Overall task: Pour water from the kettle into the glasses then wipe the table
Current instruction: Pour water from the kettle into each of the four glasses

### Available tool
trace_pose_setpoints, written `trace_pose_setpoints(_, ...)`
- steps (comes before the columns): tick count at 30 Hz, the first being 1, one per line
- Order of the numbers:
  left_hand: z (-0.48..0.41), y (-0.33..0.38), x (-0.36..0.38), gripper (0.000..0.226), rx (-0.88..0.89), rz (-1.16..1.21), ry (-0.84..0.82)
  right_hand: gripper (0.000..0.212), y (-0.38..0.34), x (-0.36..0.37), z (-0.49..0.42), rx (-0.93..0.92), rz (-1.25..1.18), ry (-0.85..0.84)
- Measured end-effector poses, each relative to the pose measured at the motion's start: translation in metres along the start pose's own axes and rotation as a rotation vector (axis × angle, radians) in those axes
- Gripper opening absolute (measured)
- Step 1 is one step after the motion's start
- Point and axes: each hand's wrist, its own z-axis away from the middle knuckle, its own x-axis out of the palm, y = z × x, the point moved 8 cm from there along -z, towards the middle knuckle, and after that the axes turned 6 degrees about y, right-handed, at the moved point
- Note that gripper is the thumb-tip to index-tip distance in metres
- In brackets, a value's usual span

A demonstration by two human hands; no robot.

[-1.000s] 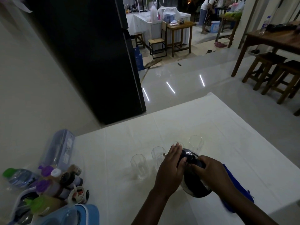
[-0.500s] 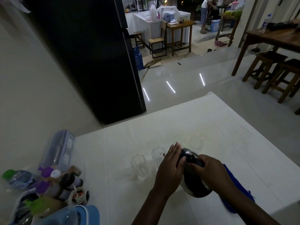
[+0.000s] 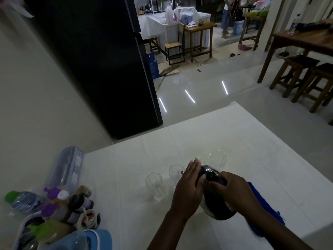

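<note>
Dimly: both hands clasp kettle, spout hidden; third glass mostly covered.

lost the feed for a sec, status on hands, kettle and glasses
Left hand and right hand both on the kettle, tilted toward the glasses. Blue cloth beside the right arm. Nothing blocking.

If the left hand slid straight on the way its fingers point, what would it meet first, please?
Probably the glass just past its fingertips, partly hidden behind the left hand and kettle; depth is unclear, so it may already touch.
</note>
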Motion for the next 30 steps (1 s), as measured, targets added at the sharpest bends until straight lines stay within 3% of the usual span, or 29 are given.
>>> trace_pose_setpoints(17,0.006,0.014,0.007,0.066,0.084,-0.133,-0.052,0.017,0.034,0.013,0.014,0.132,-0.256,-0.022)
trace_pose_setpoints(30,-0.013,0.051,0.036,0.063,0.169,-0.179,-0.074,0.018,0.061,-0.024,0.004,0.108,-0.249,0.06)
